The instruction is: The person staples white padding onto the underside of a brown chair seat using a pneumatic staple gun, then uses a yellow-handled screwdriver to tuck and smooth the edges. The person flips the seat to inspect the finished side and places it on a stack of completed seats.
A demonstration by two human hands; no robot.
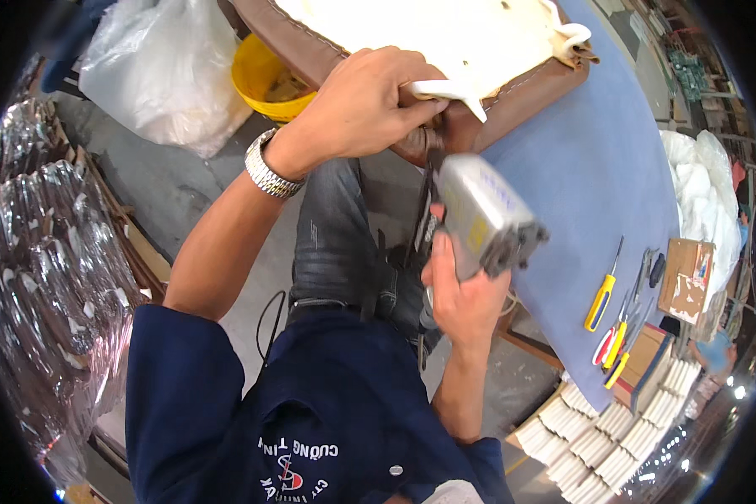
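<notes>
Grey staple gun [483, 217] tilted against brown upholstered cushion's [512, 101] edge.

Brown leather cover [512, 101] with pale stitching, cream lining inside, under left hand [370, 105]. Silver-grey staple gun [483, 217] in right hand [462, 294]. Silver watch [269, 172] on left wrist. Blue-grey tabletop [580, 193] right of hands; yellow-handled screwdriver [601, 301] there. Yellow bucket [260, 80] left of left hand. Navy sleeves, grey jeans.

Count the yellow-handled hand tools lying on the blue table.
3, possibly more hidden: one yellow-handled screwdriver lies alone on the blue padded table; two more yellow-handled tools sit nearer the edge among red-handled scissors.
</notes>
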